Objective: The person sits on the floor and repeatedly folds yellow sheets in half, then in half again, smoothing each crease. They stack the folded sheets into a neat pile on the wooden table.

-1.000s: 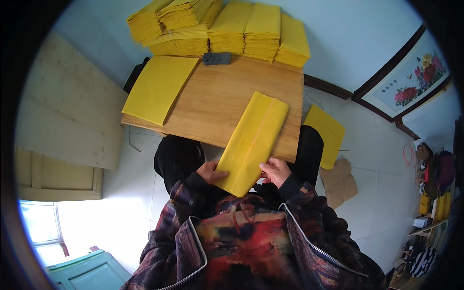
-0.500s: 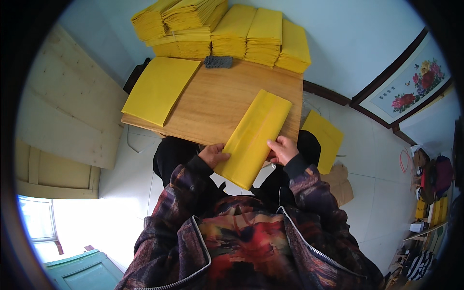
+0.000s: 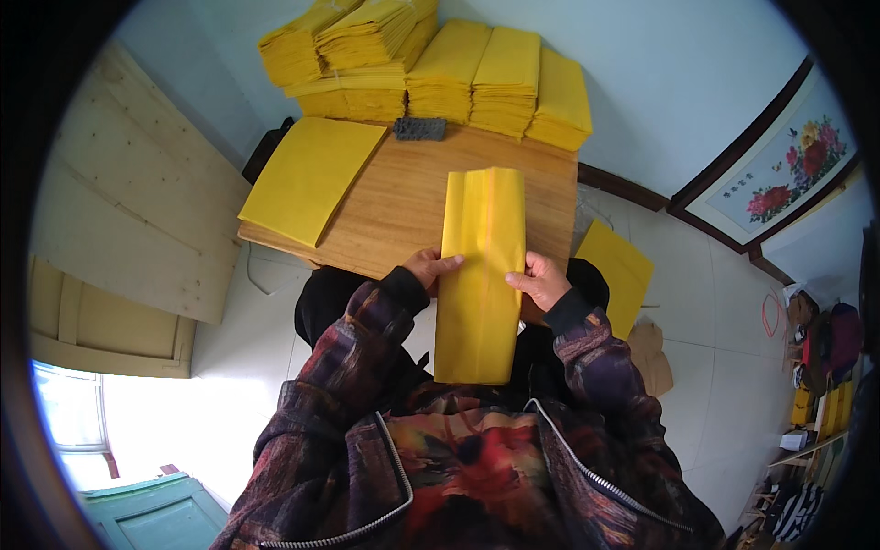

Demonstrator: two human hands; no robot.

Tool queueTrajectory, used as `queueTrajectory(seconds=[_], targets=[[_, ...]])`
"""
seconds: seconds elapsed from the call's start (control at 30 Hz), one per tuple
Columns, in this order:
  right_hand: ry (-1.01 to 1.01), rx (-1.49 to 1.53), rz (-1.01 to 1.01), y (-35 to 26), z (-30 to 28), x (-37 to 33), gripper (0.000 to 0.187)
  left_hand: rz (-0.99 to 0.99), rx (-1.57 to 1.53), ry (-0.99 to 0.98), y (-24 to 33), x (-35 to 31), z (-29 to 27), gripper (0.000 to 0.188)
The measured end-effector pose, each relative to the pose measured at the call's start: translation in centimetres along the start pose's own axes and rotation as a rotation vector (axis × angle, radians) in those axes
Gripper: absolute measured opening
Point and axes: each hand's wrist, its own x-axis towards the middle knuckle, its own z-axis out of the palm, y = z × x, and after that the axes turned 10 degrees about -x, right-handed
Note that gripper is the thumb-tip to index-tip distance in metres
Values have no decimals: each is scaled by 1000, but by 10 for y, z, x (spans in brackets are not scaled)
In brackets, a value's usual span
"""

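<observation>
The yellow paper bag (image 3: 478, 275) is held upright between both hands, lifted above the near edge of the counter (image 3: 412, 211), its long sides folded in toward a crease down the middle. The left hand (image 3: 433, 269) pinches its left edge, thumb on the front and fingers behind; the right hand (image 3: 541, 280) grips the right edge the same way. Both grips sit at mid-height on thin paper, so the lower half hangs free toward the lap and could buckle, and uneven pressure could skew the folds. Beyond the left hand a flat yellow sheet (image 3: 312, 179) overhangs the counter's edge and could slide off if nudged. Past both hands, tall stacks of yellow bags (image 3: 440, 69) lean slightly. Another yellow sheet (image 3: 619, 270) lies on the floor (image 3: 715, 330) beside the right hand.
</observation>
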Motion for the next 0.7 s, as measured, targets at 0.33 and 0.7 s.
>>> queueTrajectory(seconds=[0.33,0.7], targets=[[175,-325,-638,-178,-16,-10,25,874,409,-320,146,-53,105,18],[280,-335,-381,-119,-10,22,22,747,516,-140,105,-6,74,21]])
